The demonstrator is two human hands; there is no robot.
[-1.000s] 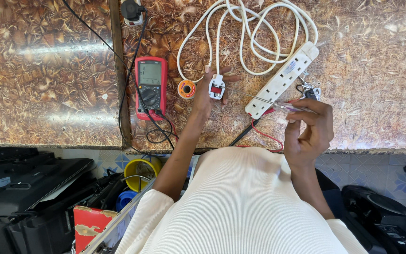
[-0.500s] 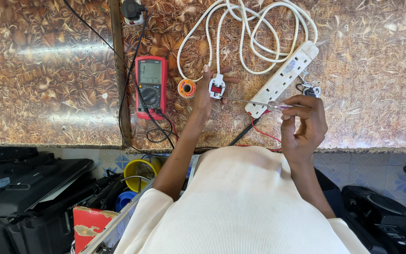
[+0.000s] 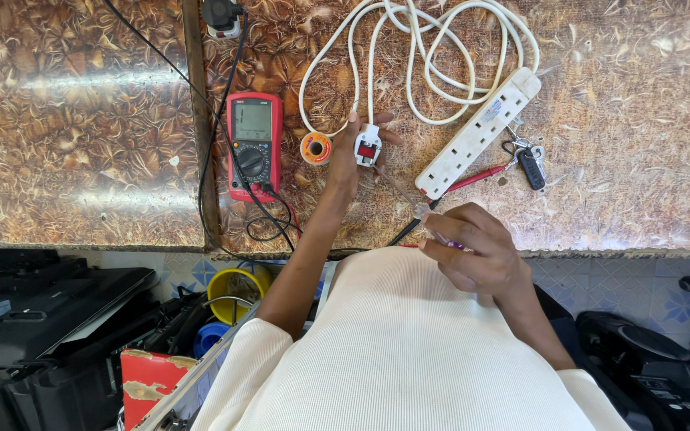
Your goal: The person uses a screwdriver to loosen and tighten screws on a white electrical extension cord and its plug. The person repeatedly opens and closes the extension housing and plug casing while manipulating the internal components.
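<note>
My left hand (image 3: 343,164) reaches across the patterned countertop (image 3: 81,144) and pinches a white plug (image 3: 368,147) with a red patch. The plug's white cable (image 3: 409,56) loops back to a white power strip (image 3: 479,132). My right hand (image 3: 473,255) is near the counter's front edge. It grips a thin screwdriver (image 3: 409,199) with a clear handle, whose tip points up-left toward the plug and stops a little short of it.
A red multimeter (image 3: 253,144) lies left of the plug, with a small solder spool (image 3: 315,148) between them. Its red probe (image 3: 479,175) and a key bunch with a black fob (image 3: 530,164) lie by the strip. Black cases (image 3: 41,327), a yellow container (image 3: 233,289) and a red box (image 3: 149,383) sit below the counter.
My right hand has drawn back from beside the power strip, down and left toward my body, with the screwdriver now angled at the plug. My left hand has stayed on the plug.
</note>
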